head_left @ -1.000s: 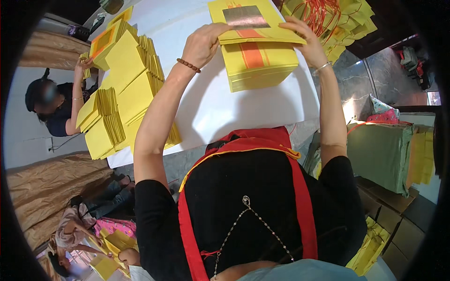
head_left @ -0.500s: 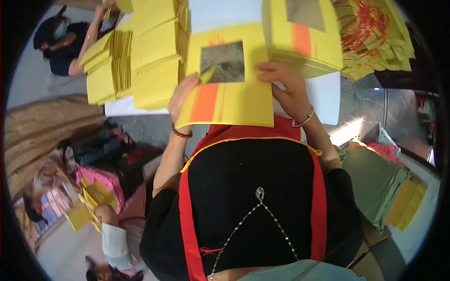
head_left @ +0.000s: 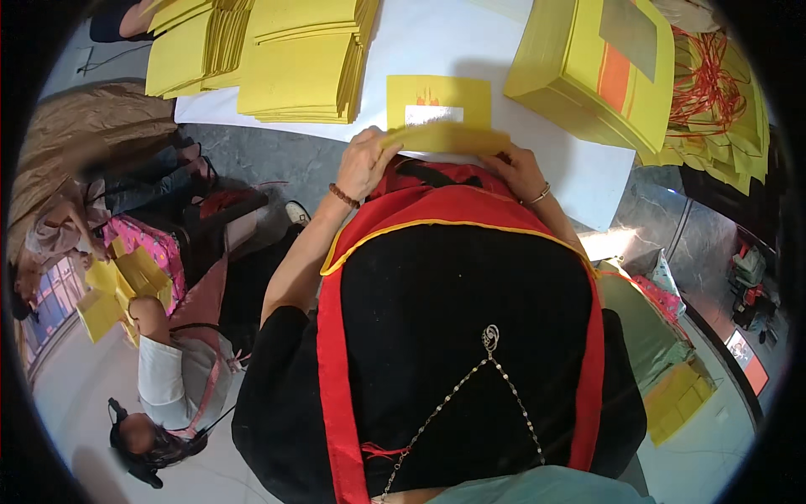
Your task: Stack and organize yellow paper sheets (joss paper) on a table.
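A yellow paper sheet (head_left: 439, 89) with orange print and a shiny silver rectangle lies at the near edge of the white table (head_left: 428, 34). Its near part is bent up toward me. My left hand (head_left: 363, 166) pinches this raised part at its left end. At the other end my right hand (head_left: 519, 175) has its fingers curled around the paper edge, the fingertips partly hidden. To the right stands a thick stack of similar yellow sheets (head_left: 579, 59), its top one showing a silver rectangle and an orange stripe.
Folded yellow papers (head_left: 294, 76) are piled at the left, with more folded papers (head_left: 178, 57) beyond. Red strings (head_left: 709, 88) lie over yellow papers at far right. Other people sit at lower left, one person (head_left: 168, 370) near yellow papers (head_left: 126, 286). A green bag (head_left: 642, 323) is at my right.
The sheet has come down from my hands' raised hold onto the table edge, and its near part is now bent up. My head view has shifted, so the piles appear moved.
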### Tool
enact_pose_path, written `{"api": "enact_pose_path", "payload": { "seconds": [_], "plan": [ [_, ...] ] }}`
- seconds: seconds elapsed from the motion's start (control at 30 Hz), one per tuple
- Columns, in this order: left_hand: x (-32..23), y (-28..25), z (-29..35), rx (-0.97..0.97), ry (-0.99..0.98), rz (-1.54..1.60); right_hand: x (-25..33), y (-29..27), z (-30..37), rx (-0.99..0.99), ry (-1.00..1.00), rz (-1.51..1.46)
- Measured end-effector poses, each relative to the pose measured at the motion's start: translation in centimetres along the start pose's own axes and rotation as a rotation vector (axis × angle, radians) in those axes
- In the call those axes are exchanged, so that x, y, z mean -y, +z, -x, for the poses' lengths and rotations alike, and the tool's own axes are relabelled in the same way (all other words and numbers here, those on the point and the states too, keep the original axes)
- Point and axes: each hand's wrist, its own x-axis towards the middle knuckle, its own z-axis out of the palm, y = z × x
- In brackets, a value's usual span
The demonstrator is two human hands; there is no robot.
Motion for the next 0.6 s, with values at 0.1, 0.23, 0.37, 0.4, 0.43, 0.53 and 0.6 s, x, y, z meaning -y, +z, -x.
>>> {"api": "enact_pose_path", "payload": {
  "seconds": [0.1,0.23,0.37,0.4,0.43,0.53,0.6],
  "plan": [
    [0.4,0.8,-0.6,-0.062,-0.222,0.060,1.3,0.3,-0.6,-0.068,0.132,-0.074],
    [-0.3,1.8,-1.9,-0.125,-0.430,0.204,0.5,0.8,-1.7,-0.207,0.172,-0.028],
    [-0.3,1.8,-3.1,-0.087,-0.490,0.086,1.8,1.2,-2.0,-0.324,0.153,-0.034],
    [-0.2,1.9,-3.3,-0.082,-0.477,-0.014,2.2,1.0,-2.0,-0.313,0.192,-0.005],
    [-0.1,2.0,-3.5,-0.077,-0.462,-0.114,2.3,1.0,-2.1,-0.301,0.231,0.023],
    [-0.4,1.7,-4.1,-0.047,-0.480,-0.114,1.7,1.6,-2.4,-0.411,0.149,0.047],
    [-0.2,1.9,-4.2,-0.045,-0.487,-0.120,2.1,1.6,-2.5,-0.421,0.130,-0.018]
  ]
}}
